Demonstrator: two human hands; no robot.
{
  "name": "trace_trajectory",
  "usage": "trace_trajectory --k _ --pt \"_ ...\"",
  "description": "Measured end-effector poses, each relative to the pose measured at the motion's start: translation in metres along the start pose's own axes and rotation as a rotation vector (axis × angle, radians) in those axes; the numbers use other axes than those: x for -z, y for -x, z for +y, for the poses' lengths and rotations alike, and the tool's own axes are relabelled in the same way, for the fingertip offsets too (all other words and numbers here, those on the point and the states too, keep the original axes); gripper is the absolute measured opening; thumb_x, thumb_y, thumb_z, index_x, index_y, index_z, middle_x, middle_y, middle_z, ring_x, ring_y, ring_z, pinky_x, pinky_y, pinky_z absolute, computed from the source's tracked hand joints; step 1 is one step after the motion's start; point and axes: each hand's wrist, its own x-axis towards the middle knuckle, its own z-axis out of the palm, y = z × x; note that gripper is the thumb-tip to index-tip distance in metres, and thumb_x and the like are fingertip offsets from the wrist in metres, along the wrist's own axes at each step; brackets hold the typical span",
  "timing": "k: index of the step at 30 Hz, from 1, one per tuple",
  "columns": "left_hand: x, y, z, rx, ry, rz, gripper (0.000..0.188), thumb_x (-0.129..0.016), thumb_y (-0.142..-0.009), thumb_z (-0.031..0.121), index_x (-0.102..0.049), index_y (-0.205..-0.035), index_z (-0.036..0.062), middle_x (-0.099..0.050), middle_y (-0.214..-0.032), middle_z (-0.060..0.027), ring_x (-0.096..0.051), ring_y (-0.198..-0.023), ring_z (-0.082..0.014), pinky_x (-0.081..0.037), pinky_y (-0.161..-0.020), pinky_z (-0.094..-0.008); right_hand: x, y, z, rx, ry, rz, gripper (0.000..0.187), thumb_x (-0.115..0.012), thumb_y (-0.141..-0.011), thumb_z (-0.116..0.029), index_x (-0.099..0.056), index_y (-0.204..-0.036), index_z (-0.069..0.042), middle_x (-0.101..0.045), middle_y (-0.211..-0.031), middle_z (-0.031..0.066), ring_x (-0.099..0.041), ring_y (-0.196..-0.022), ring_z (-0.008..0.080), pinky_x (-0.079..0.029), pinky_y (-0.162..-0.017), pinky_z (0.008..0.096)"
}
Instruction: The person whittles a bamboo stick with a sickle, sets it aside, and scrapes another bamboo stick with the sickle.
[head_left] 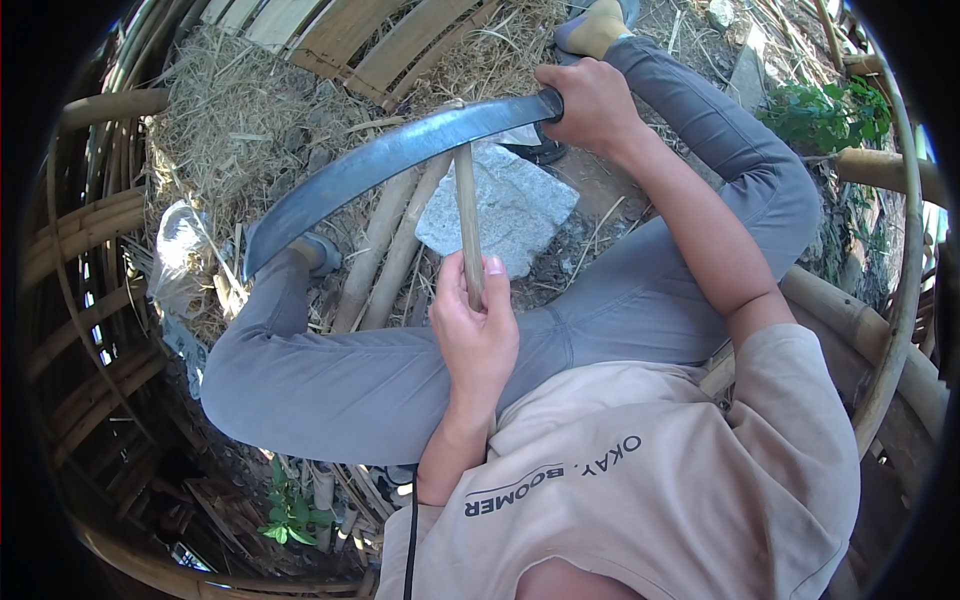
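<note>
From above, we see a seated person's two bare hands working over a pale, rough stone slab. Just on the near side of the slab, the left hand pinches the lower end of a thin wooden stick between thumb and fingers; the stick stands up across the slab's left part. Beyond the slab's far right side, the right hand is curled tightly round the handle of a long, curved blade. The blade sweeps past the slab's far edge to its left, crossing the stick's upper part; we cannot tell how deeply it bites. Bamboo poles lie left of the slab, dry straw beyond them, and legs in grey trousers bend around it.
</note>
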Motion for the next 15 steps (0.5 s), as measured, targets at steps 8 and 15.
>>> trace_trajectory --k 8,15 --pt "0.010 -0.002 0.002 0.242 0.274 -0.069 0.023 -0.056 -0.103 0.021 -0.059 -0.099 -0.0011 -0.048 -0.066 0.0059 -0.037 -0.056 -0.0012 -0.027 -0.049 -0.0220 0.011 -0.002 0.057 -0.208 -0.296 0.365 0.020 -0.072 -0.076 -0.019 -0.072 -0.087 -0.002 -0.067 -0.070 0.0184 -0.066 -0.066 0.0366 -0.053 -0.066 0.0378" --pt "0.020 -0.010 0.007 0.405 0.491 -0.149 0.024 -0.049 -0.107 0.028 -0.056 -0.097 0.0064 -0.039 -0.064 0.0085 -0.029 -0.047 0.0018 -0.021 -0.040 -0.0177 0.022 0.009 -0.006 -0.063 -0.403 0.119 0.019 -0.070 -0.079 -0.020 -0.066 -0.077 -0.002 -0.062 -0.063 0.0185 -0.064 -0.064 0.0386 -0.049 -0.060 0.0445"
